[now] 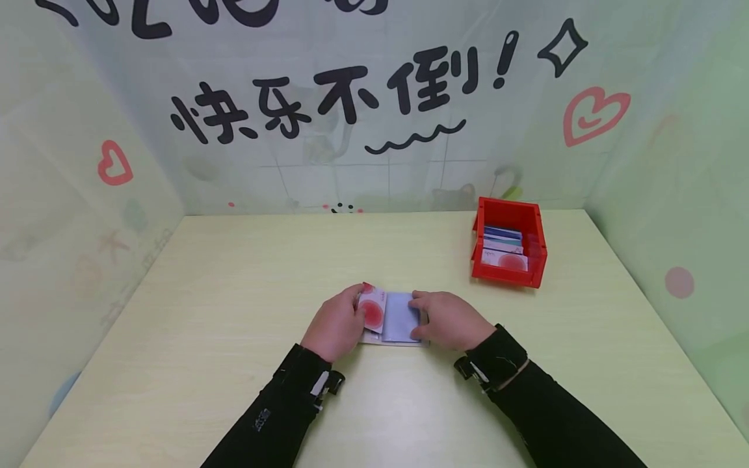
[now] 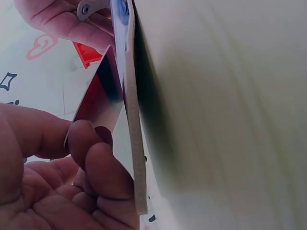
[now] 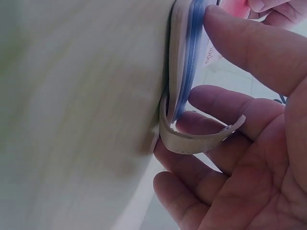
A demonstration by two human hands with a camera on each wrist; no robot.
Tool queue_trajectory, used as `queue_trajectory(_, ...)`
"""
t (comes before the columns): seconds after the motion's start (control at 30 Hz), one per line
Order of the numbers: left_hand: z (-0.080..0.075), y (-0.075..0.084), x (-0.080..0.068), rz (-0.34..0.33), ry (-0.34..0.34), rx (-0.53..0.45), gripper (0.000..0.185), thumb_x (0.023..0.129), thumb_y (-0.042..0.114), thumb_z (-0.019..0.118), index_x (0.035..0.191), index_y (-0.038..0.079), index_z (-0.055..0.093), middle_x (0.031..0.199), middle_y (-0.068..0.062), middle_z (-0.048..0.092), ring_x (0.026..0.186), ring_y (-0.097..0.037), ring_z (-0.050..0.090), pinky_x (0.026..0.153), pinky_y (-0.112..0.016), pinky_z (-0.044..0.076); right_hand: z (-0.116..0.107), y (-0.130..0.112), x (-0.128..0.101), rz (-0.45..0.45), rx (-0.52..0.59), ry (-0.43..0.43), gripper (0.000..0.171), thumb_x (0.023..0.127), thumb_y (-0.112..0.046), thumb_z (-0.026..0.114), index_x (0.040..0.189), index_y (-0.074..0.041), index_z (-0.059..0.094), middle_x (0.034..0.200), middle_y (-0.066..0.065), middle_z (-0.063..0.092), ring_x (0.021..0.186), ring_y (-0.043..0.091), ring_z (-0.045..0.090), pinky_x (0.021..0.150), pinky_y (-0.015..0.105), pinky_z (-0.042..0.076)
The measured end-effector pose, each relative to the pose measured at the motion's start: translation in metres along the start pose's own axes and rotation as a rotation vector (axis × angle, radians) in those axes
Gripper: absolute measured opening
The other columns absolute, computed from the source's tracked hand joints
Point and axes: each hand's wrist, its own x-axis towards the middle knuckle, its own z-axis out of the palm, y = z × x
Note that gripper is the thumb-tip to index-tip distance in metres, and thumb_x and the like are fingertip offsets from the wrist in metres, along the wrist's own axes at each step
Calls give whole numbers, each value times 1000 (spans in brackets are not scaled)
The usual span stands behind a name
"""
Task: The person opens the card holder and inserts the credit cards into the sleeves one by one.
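Note:
A small card holder lies opened out on the table, with pale bluish sleeve pages and a beige cover. My left hand pinches a white card with a red circle between thumb and fingers, over the holder's left half. In the left wrist view that card stands tilted away from the cover, its lower edge close to the sleeves. My right hand grips the right side of the holder, thumb on the sleeve pages. The curved beige strap with a snap sticks out by those fingers.
A red plastic bin stands at the back right of the light wooden table, with several cards upright in it. Printed cloth walls enclose the table at the back and both sides.

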Motion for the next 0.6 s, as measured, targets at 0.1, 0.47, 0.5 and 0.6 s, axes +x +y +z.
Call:
queue_trajectory(0.1,0,-1,0,-2,2,-2,48,106,12,57,153,2,52,137,-16,68,109,-28,63,107,-47,54,1,0,0,7,-4,0,73,85,-27,89,150,-11,60,161,7,53,147,32,51,116,49,49)
queue_trajectory(0.47,1,0,-1,-8,-17,19,48,106,12,58,153,4,53,136,-15,68,110,-28,63,108,-48,54,2,0,1,-10,-30,6,69,87,-29,88,149,-10,61,160,8,54,147,33,51,117,50,47)
queue_trajectory(0.5,1,0,-1,-9,-18,19,48,106,12,58,153,4,53,137,-15,68,111,-28,63,109,-48,53,1,0,0,-12,-32,6,69,87,-29,88,149,-10,61,159,8,54,147,33,51,117,50,47)
queue_trajectory(0.6,2,0,-1,-13,-26,21,48,106,12,58,153,4,53,138,-15,67,114,-28,63,112,-49,51,1,-1,0,-14,-37,6,70,87,-29,88,149,-10,61,159,8,54,147,33,51,117,50,47)
